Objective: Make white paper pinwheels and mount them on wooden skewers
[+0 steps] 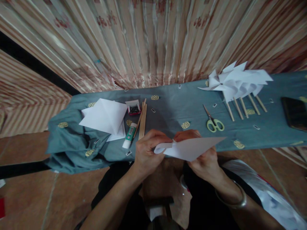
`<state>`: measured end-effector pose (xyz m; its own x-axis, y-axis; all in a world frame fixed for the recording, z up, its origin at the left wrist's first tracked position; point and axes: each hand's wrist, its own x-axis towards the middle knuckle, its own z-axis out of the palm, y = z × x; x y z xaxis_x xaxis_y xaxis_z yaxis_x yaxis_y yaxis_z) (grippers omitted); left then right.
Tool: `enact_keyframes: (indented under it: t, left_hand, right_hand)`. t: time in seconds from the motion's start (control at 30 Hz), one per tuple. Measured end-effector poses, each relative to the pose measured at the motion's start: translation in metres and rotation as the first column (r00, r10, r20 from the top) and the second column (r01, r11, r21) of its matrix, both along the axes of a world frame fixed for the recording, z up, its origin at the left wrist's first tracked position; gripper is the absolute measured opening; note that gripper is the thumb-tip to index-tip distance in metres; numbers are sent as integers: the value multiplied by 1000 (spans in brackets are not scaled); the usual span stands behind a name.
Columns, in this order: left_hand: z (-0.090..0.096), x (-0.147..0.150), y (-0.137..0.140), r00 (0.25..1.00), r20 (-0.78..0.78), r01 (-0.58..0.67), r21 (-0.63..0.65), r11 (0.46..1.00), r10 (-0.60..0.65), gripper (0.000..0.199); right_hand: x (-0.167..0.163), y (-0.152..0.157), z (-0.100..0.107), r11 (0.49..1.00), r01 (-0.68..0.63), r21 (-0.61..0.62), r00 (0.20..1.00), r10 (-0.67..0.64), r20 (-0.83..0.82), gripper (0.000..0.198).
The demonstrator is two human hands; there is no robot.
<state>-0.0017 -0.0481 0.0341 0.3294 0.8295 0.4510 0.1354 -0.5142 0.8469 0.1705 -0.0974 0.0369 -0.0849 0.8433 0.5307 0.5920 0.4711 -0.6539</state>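
I pinch the white paper (189, 148) between both hands, left hand (146, 150) on its curled corner, right hand (203, 159) under its long point, which runs rightward, just nearer me than the scissors (213, 121)

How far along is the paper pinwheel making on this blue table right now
Done: several white pinwheels on sticks lie at the table's far right. In hand: the left hand and right hand together pinch and fold one white paper sheet. Left: a stack of folded paper, loose sticks, the glue stick and scissors lie unused on the blue cloth.
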Motion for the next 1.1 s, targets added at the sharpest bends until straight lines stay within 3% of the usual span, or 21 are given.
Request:
enact_keyframes:
  t: [0.2, 0.77, 1.1]
  left_hand:
    - [-1, 1, 1, 1000, -23, -22, -16, 1000, 21, 8]
    - [2, 1, -1, 1000, -8, 3, -94, 996, -4, 6]
    - [-7, 1, -2, 998, 32, -33, -305, 952, 45, 10]
  right_hand:
    - [4, 1, -5, 998, -62, -22, 997, 61, -52, 36]
    - [2, 1, -2, 999, -29, -16, 999, 29, -45, 32]
    - [0, 3, 0, 995, -6, -99, 993, -6, -117, 23]
